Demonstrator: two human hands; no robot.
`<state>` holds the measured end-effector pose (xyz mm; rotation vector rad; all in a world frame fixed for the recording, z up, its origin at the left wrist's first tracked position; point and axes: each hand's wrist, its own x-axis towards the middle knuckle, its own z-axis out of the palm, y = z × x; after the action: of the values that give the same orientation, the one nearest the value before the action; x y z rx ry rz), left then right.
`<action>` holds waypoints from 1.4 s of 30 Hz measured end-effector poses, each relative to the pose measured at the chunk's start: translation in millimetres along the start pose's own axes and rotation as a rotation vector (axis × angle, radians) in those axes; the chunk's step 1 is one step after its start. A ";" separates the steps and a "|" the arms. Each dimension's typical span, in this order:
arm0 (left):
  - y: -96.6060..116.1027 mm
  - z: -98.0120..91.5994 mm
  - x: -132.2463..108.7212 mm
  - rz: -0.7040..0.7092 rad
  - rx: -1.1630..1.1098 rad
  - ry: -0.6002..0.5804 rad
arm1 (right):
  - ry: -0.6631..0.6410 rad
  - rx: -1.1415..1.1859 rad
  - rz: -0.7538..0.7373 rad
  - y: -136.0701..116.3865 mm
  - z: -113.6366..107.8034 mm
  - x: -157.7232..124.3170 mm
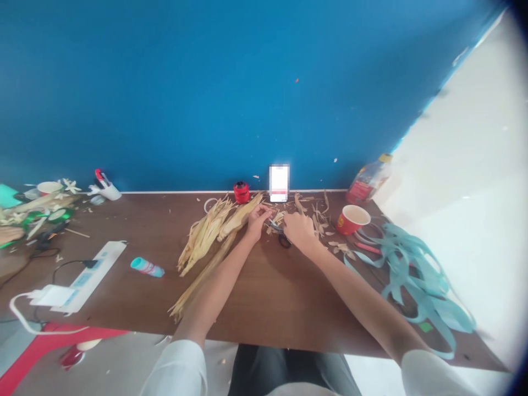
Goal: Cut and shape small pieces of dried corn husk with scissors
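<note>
My left hand [256, 219] is above the table beside the dried corn husks [210, 228], fingers pinched together. What lies between those fingertips is too small to make out. To its right, my right hand [300, 228] is curled closed over a pair of scissors [284, 241], and seems to grip them. One black handle loop shows below this hand, and the blades point left, towards my left hand. My right hand hides the rest of the scissors. Small husk scraps [317, 220] lie behind and to the right of the hands.
A lit phone [279, 184] leans on the blue wall, beside a red roll [241, 192]. On the right are a paper cup [353, 219], a bottle [369, 179] and tangled teal ribbon [412, 269]. Leftward are a blue tube [147, 267], a power strip [91, 278] and another person's hand [11, 235].
</note>
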<state>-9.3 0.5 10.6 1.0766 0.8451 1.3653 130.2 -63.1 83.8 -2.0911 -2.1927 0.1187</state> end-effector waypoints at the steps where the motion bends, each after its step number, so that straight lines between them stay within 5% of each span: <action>1: -0.2 -0.2 -0.2 0.012 0.015 0.000 | 0.045 0.040 -0.030 0.1 0.1 0.9; 5: 0.0 -0.8 -1.5 0.036 0.056 -0.018 | 0.190 0.286 -0.150 0.7 7.1 6.9; 8: 1.6 -0.6 -2.4 0.050 0.063 -0.044 | 0.245 0.399 -0.085 2.8 15.0 11.7; 14: 5.3 1.3 -3.5 0.023 0.072 -0.092 | 0.224 0.582 -0.231 11.7 18.8 18.8; 26: 7.7 8.1 -11.1 0.133 0.372 -0.160 | 0.219 0.177 -0.242 20.8 15.2 20.7; 42: 11.6 8.8 -14.3 0.139 0.516 -0.231 | 0.384 0.350 -0.370 22.5 18.6 23.0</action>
<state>-5.8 -15.7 22.5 1.6834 0.9897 1.1281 148.9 -38.7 62.9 -1.3727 -2.0925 0.0569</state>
